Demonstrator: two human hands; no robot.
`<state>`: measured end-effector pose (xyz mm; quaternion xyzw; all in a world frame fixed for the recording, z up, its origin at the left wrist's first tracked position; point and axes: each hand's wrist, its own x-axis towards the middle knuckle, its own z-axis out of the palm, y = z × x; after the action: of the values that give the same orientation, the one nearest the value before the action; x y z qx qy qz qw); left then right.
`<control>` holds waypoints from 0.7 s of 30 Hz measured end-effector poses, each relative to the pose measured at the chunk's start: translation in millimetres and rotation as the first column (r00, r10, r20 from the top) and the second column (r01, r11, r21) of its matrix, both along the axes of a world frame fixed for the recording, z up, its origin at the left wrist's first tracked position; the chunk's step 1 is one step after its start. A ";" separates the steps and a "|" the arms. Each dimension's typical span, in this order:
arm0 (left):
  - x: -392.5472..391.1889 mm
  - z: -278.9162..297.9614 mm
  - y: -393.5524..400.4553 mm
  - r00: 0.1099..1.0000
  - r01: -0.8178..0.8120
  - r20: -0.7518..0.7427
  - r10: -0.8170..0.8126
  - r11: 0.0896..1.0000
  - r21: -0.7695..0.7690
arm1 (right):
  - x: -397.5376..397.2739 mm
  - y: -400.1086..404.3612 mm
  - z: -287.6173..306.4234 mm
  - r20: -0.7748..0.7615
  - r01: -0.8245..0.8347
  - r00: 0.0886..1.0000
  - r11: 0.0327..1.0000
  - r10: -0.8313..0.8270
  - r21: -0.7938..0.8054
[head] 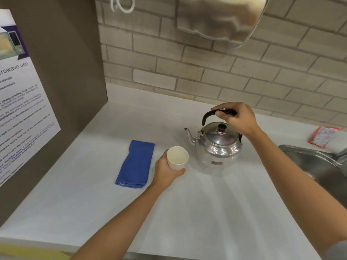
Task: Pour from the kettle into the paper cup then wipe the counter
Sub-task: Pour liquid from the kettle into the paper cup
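Note:
A shiny metal kettle (218, 143) with a black knob stands on the white counter (197, 212), its spout pointing left. My right hand (236, 118) is closed around its black top handle. Just left of the kettle is a white paper cup (177, 157), upright, with my left hand (166, 172) wrapped around its side. The cup's inside looks pale; I cannot tell if it holds liquid. A folded blue cloth (136, 164) lies flat on the counter left of the cup, untouched.
A steel sink (317, 166) is set into the counter at the right, with a red-and-white packet (322, 136) behind it. A brown side panel with a microwave notice (20, 117) closes the left. Brick wall and a steel dispenser (219, 19) are behind.

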<state>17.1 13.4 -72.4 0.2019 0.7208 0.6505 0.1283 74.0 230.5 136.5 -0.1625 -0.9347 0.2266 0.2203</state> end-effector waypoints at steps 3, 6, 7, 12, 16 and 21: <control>3.3 4.7 -2.2 1.000 0.010 -0.022 -0.009 0.999 0.046 | 12.2 -6.7 2.9 0.034 -0.037 0.999 0.999 0.036 0.018; 7.9 10.1 -5.7 0.998 0.012 -0.061 -0.006 0.995 0.102 | 22.8 -11.7 5.7 0.052 -0.071 0.996 0.996 0.068 0.045; 9.4 12.4 -7.3 0.997 0.015 -0.080 -0.006 0.994 0.112 | 26.0 -13.4 6.8 0.054 -0.080 0.996 0.996 0.078 0.049; 10.3 21.9 -14.1 0.991 0.030 -0.131 -0.016 0.994 0.108 | 35.6 -22.8 12.8 0.076 -0.143 0.988 0.986 0.137 0.081; 9.0 23.4 -16.4 0.992 0.033 -0.125 -0.021 0.995 0.097 | 37.5 -30.3 14.1 0.116 -0.160 0.982 0.983 0.150 0.090; 9.6 19.2 -17.0 0.997 0.052 -0.063 -0.046 0.995 0.089 | 37.1 -35.6 15.3 0.161 -0.174 0.975 0.978 0.154 0.116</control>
<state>26.7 -3.6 -53.3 0.2448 0.6891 0.6726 0.1129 111.1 194.9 151.8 -0.0868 -0.9717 0.1700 0.1394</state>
